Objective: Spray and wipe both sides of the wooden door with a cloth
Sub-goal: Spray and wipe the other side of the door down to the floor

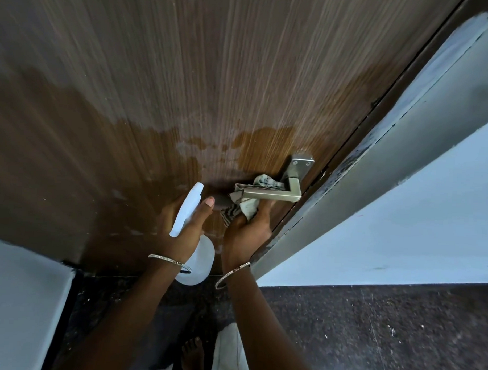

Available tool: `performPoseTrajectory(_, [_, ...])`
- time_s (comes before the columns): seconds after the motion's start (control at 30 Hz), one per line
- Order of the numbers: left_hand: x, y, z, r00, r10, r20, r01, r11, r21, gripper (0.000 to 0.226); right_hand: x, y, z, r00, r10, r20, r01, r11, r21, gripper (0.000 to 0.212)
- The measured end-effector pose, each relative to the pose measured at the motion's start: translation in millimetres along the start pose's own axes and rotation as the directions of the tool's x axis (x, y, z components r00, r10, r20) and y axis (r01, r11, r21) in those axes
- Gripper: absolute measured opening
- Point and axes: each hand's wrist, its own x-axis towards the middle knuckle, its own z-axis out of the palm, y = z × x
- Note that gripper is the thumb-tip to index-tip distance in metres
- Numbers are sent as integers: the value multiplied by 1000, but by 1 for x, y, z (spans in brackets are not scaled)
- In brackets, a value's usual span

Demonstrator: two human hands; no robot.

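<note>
The brown wooden door (pixel 185 86) fills the upper view, with a damp, darker patch across its lower part. My left hand (pixel 180 227) grips a white spray bottle (pixel 199 255), its nozzle pointing up at the door. My right hand (pixel 246 234) holds a striped white cloth (pixel 247 207) bunched under and around the steel lever handle (pixel 270 195) near the door's right edge. The cloth touches the handle and the wood behind it.
A grey door frame (pixel 376 173) runs diagonally along the door's right edge, with a pale wall (pixel 401 245) beyond it. Dark speckled floor (pixel 370 333) lies below. A pale wall (pixel 17 293) stands at lower left. My bare foot (pixel 192 357) is near the door.
</note>
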Motion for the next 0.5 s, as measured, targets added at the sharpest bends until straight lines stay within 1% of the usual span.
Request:
performPoseTrajectory(0.07, [1, -4, -2, 1000, -11, 3, 11, 1000, -20, 42, -4, -3, -5, 995, -64, 76, 66, 998, -12, 52])
performPoseTrajectory(0.1, [0, -5, -3, 1000, -22, 20, 23, 999, -26, 46, -5, -5, -10, 986, -119, 120, 121, 993, -6, 52])
performPoseTrajectory(0.13, [0, -6, -4, 999, -29, 41, 30, 999, -22, 47, -6, -5, -16, 971, -174, 163, 177, 984, -3, 56])
performPoseTrajectory(0.2, [-1, -8, -5, 998, -45, 49, 46, 999, -10, 45, -6, 3, -33, 928, -281, 245, 295, 955, -25, 51])
performPoseTrajectory(0.27, [-2, -8, -7, 995, -78, 57, 80, 996, -32, 44, -6, 15, -58, 894, -351, 279, 368, 930, -12, 51])
performPoseTrajectory(0.3, [-2, -8, -8, 994, -93, 63, 95, 995, -40, 42, -7, 19, -74, 897, -356, 263, 369, 929, -1, 52])
performPoseTrajectory(0.4, [-3, -4, -9, 990, -120, 69, 123, 992, -31, 36, -4, 4, -119, 917, -388, 89, 387, 922, 34, 41])
performPoseTrajectory(0.47, [-3, 0, -10, 990, -116, 76, 118, 993, -28, 33, 8, -13, -135, 885, -466, -9, 466, 884, 29, 43])
performPoseTrajectory(0.5, [-3, 0, -11, 991, -100, 86, 103, 994, -28, 35, 17, -22, -135, 860, -507, -48, 509, 861, 25, 44])
